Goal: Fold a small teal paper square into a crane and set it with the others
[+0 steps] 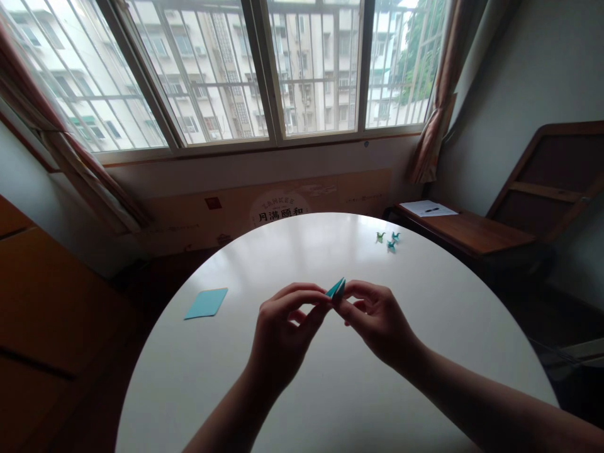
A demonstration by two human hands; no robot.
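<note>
A small folded piece of teal origami paper (336, 290) is held up above the table between my two hands, its pointed tips upward. My left hand (287, 321) pinches its lower left side between thumb and fingers. From the other side, my right hand (375, 314) grips the same paper, thumb in front and fingers curled behind. The fingertips of both hands nearly meet and hide the paper's lower part. Left of my hands, a flat light-blue sheet of square paper (206, 304) lies on the white round table (325, 402).
Three small folded paper cranes, one green (380, 237) and two blue (391, 246), stand near the table's far right edge. Beyond it, a wooden chair (491, 229) bears a white paper sheet (419, 209) with a pen (431, 210). A barred window is ahead.
</note>
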